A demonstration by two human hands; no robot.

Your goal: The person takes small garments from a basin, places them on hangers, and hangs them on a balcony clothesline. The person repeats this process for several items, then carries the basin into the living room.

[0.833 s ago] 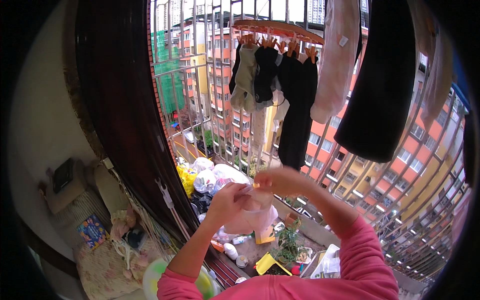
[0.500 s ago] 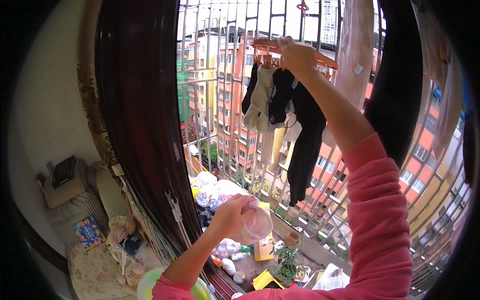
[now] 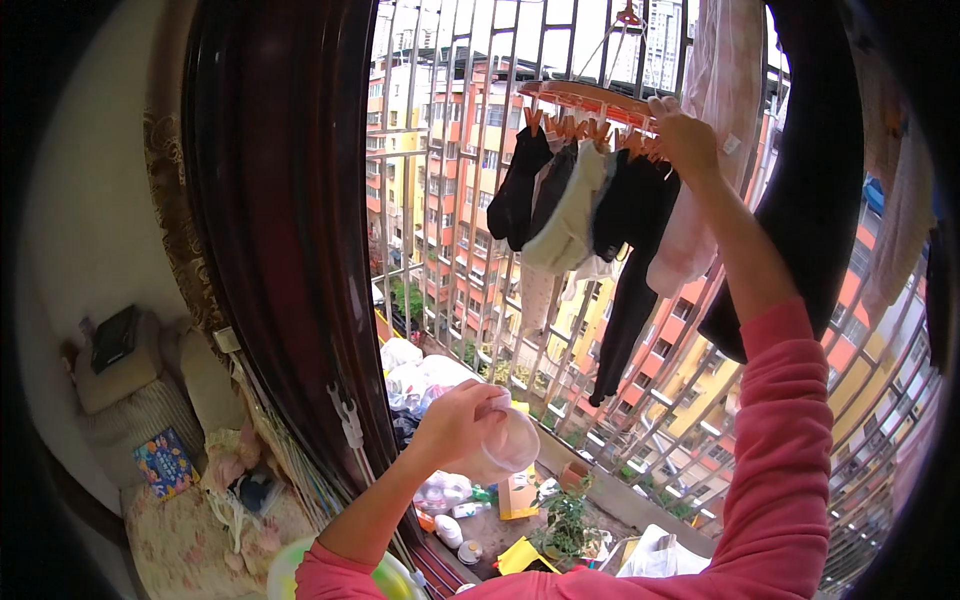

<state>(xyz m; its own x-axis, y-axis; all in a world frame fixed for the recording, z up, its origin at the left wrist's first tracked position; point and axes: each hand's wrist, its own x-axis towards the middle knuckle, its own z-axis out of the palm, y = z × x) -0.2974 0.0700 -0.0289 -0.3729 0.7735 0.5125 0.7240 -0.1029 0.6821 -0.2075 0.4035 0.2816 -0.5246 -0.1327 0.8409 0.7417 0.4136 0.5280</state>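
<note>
My left hand (image 3: 458,422) is closed around a pale pink piece of cloth (image 3: 505,443), held low in front of the window grille. High up, my right hand (image 3: 683,135) grips the rim of a round orange peg hanger (image 3: 585,98). From the hanger's pegs hang several socks: a black sock (image 3: 515,195), a cream sock (image 3: 570,215) and a long black sock (image 3: 628,300). Both arms wear pink sleeves.
A metal window grille (image 3: 455,200) spans the opening, with apartment blocks beyond. A dark curtain (image 3: 285,220) hangs at left. A large black garment (image 3: 815,170) and a pale pink garment (image 3: 715,130) hang at right. The ledge below holds plastic bags (image 3: 415,375), bottles and a potted plant (image 3: 565,515).
My right hand rose from beside my left hand up to the peg hanger and pulled it leftward. My left hand stayed low with the pink cloth.
</note>
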